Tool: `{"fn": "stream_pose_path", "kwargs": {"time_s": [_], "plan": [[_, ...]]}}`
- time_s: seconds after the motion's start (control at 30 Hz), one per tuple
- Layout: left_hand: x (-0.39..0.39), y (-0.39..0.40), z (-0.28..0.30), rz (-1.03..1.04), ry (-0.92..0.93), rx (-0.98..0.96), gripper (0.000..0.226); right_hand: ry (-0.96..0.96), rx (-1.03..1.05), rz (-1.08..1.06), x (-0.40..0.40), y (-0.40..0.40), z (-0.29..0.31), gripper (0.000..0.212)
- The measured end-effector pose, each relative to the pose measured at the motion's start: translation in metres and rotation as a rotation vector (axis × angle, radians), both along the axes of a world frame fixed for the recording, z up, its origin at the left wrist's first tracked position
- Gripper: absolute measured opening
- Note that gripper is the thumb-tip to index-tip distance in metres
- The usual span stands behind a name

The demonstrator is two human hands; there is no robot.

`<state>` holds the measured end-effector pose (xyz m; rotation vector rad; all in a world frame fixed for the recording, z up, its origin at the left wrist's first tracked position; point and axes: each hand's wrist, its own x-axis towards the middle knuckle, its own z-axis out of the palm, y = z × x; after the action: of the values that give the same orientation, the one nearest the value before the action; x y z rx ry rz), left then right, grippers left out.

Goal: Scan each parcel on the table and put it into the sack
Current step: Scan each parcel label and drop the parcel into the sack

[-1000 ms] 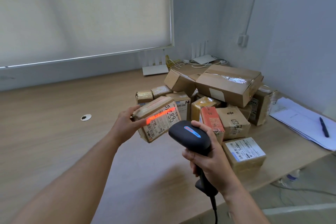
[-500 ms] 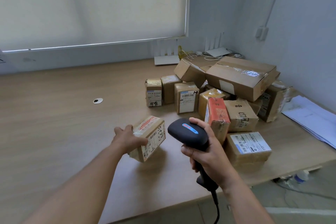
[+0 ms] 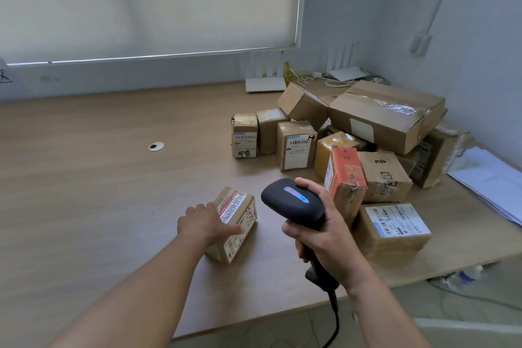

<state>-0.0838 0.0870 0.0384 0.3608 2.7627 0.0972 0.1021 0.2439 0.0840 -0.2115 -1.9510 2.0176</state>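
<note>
Head view: left hand [image 3: 207, 223] rests on a small labelled parcel [image 3: 236, 227] standing on the table [image 3: 84, 178] near its front edge, fingers straight and loosely together over the top, thumb on the label face. Right hand [image 3: 324, 232] grips the scanner [image 3: 292, 202], fingers curled round its handle. No sack in sight. Judged step: parcel between scan and sacking; next, lift it and find the sack, leaving the pile [image 3: 367, 133] at the right rear corner undisturbed.

Small taped brown parcel [image 3: 236, 227] lies on the table [image 3: 84, 178], label sideways.
</note>
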Motion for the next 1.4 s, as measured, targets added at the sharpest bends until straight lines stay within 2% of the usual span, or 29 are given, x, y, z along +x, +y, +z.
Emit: {"fn": "stream_pose_path", "kwargs": {"time_s": [0.07,0.13,0.17,0.27,0.3,0.4,0.67,1.0,1.27,1.4], "plan": [[-0.003,0.005,0.003,0.023,0.015,0.028,0.085,0.001,0.000,-0.009,-0.001,0.000,0.001,0.070],[-0.007,0.004,0.004,0.092,-0.056,0.188,0.081,0.010,-0.017,-0.021,-0.003,-0.001,0.002,0.068],[-0.010,0.003,0.005,0.133,-0.109,0.332,0.081,0.013,-0.030,-0.030,-0.003,-0.001,0.002,0.067],[-0.015,-0.004,0.012,0.314,-0.259,0.922,0.074,0.023,-0.064,-0.037,-0.006,-0.004,0.002,0.067],[-0.017,-0.006,0.016,0.362,-0.303,1.055,0.070,0.021,-0.070,-0.033,-0.006,-0.004,0.002,0.067],[-0.027,-0.011,0.027,0.379,-0.351,1.251,0.069,0.001,-0.055,-0.004,-0.007,-0.009,0.003,0.066],[-0.028,-0.024,0.048,0.305,-0.321,1.303,0.075,-0.019,-0.063,0.068,-0.010,-0.017,0.004,0.064],[-0.015,-0.031,0.055,0.271,-0.281,1.267,0.082,-0.020,-0.046,0.078,0.000,-0.022,0.004,0.064],[0.000,-0.031,0.058,0.263,-0.276,1.292,0.070,-0.026,-0.026,0.079,0.018,-0.019,0.005,0.064],[0.010,-0.031,0.059,0.257,-0.271,1.292,0.072,-0.016,-0.031,0.082,0.026,-0.018,0.006,0.066]]}}
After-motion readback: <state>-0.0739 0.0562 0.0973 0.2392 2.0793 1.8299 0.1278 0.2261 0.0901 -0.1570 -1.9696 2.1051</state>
